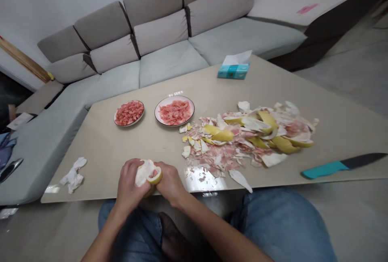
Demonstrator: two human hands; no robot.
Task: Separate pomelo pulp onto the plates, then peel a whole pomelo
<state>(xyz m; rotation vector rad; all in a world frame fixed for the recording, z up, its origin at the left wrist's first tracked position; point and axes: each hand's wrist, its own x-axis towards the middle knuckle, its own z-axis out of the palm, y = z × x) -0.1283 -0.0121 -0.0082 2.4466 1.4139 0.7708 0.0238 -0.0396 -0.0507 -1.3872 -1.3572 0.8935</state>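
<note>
Near the table's front edge, a partly peeled pomelo (144, 173) is between my two hands, its white pith showing. My left hand (129, 182) wraps round its left side with closed fingers. My right hand (170, 182) grips a yellow-edged piece of rind (155, 176) on the right side of the fruit. Part of the pomelo is hidden behind the hands. Beyond them stand two plates of pink pulp pieces: a left plate (129, 124) heaped full and a right plate (157, 111) holding a thinner layer. To the right lies a pile of peel and membranes (248, 132).
A knife (342, 166) with a teal handle lies at the table's front right. A crumpled tissue (73, 176) is at the front left. A blue tissue pack (234, 68) stands near the far edge. A grey sofa (169, 60) borders the table (100, 153).
</note>
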